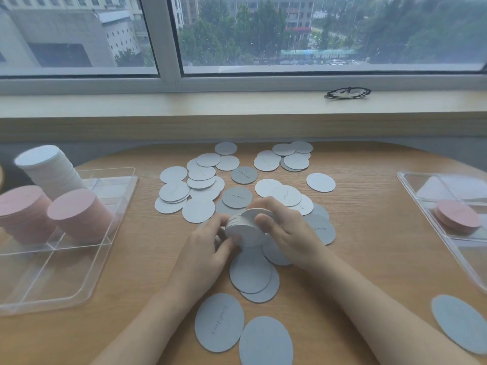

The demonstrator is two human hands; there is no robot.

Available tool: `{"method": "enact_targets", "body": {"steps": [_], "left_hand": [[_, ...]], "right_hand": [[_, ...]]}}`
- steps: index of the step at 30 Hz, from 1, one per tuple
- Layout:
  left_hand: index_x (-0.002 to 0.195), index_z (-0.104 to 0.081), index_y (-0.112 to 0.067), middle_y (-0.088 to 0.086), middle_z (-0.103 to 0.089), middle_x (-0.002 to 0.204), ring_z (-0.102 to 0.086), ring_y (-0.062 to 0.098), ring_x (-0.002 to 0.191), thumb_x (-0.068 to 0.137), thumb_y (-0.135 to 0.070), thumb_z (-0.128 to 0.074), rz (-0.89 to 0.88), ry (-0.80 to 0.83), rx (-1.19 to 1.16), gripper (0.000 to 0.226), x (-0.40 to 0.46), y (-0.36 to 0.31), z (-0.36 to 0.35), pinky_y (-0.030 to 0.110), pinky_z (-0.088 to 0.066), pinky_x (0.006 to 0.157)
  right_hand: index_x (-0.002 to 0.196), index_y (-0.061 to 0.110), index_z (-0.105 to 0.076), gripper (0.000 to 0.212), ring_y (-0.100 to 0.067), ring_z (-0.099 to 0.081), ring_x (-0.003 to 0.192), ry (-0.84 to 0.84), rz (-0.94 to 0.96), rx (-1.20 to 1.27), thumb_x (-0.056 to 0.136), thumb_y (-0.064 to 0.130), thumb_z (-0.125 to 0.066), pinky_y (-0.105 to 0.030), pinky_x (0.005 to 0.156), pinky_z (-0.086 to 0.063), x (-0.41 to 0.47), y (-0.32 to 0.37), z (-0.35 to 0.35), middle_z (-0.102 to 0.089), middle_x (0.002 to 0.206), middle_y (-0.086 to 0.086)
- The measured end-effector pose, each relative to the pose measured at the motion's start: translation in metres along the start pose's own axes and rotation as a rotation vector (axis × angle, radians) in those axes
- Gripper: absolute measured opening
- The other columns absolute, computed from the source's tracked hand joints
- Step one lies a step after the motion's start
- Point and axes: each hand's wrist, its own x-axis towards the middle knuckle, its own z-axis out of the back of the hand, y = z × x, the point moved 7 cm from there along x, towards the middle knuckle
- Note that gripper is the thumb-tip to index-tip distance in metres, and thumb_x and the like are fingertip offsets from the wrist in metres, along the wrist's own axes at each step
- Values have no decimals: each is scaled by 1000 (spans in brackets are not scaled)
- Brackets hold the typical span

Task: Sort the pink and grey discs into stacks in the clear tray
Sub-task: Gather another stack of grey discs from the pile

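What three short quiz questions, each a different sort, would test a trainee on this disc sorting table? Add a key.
1. True or false: the left clear plastic tray holds two stacks of round pink discs.
2. What do both hands grip? A) small stack of round grey discs B) black glasses
3. Fill in: the black glasses lie on the ____.

Key: 1 true; 2 A, left hand and right hand together; 3 windowsill.
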Motion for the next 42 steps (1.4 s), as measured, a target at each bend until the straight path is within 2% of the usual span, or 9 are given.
{"method": "enact_targets", "body": {"steps": [5,10,15,19,23,27,35,39,42], "left_hand": [[114,-62,-28,-16,-62,82,-52,-3,59,95,-16,-68,-36,17,18,24,-1,-7,-2,11,-36,59],[111,-63,-28,-15,-66,90,-54,-5,65,95,-14,-67,-67,19,22,22,-2,-11,-1,8,-37,62],[130,-55,-34,-33,-57,111,-51,-12,104,93,-27,-55,-68,32,71,38,-1,-6,-3,4,-36,85],[126,-58,-34,-27,-61,107,-56,-3,101,97,-18,-63,-78,45,57,33,-1,-8,-5,8,-39,83],[116,-61,-32,-18,-66,100,-54,-7,74,97,-15,-64,-34,39,3,25,0,-6,-3,10,-37,70],[112,-60,-33,-15,-67,99,-53,-6,67,98,-17,-63,-21,54,-18,22,0,-5,-3,11,-37,67],[111,-61,-32,-13,-68,99,-52,-3,63,97,-17,-63,-2,61,-33,21,0,-1,-4,13,-37,64],[111,-61,-33,-14,-67,100,-53,-2,66,97,-16,-64,8,59,-27,22,0,0,-3,13,-38,67],[111,-61,-32,-14,-67,99,-53,-4,65,97,-15,-64,8,55,-22,22,0,-2,-3,14,-38,67]], "right_hand": [[145,34,-35,80,-9,-39,122,160,97,-303,84,82,-17,-26,94,-24,-1,3,-24,-47,132,11],[152,30,-27,74,-11,-40,122,65,168,-417,90,68,-38,-38,107,-31,2,3,-15,-47,130,10],[157,30,-3,84,-7,-23,139,207,153,-395,90,68,-38,-23,112,-12,0,2,-30,-37,150,11],[152,26,-33,77,-7,-36,133,113,162,-272,92,72,-21,-30,112,-22,4,0,-15,-49,141,10],[132,24,-58,41,-17,-51,119,-117,94,-407,96,39,-46,-47,101,-38,13,-23,20,-58,127,6],[130,25,-62,43,-22,-48,123,-57,16,-608,89,35,-69,-42,105,-34,17,-43,25,-56,131,5],[126,29,-64,44,-15,-47,123,-11,26,-781,86,47,-68,-31,103,-29,21,-36,24,-60,123,10],[99,26,-73,36,-21,-65,88,-153,166,-888,96,48,-44,-38,90,-46,20,-23,25,-71,86,7],[88,21,-66,33,-24,-63,74,-259,166,-884,101,36,-40,-30,78,-40,17,-18,31,-66,71,4]]}}
